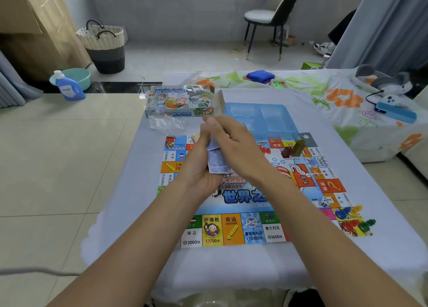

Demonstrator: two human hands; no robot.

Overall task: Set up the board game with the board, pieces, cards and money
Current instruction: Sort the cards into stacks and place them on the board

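Note:
The colourful game board (234,230) lies flat on the white-covered table. Above its middle my left hand (199,165) holds a stack of bluish paper money (216,160), and my right hand (231,142) pinches the top of that stack. Coloured pawns (352,221) stand on the board's near right corner, with white dice (324,201) just beyond them. A red and an olive building piece (293,149) stand near the far right corner. The game box (179,101) lies behind the board beside the empty blue plastic tray (259,119).
A clear plastic bag (162,123) lies in front of the box. A flowered bed (324,93) with a blue cloth (260,76) and a blue device (396,114) borders the table's right. On the floor stand a detergent bottle (68,86), a basket (103,46) and a chair (272,17).

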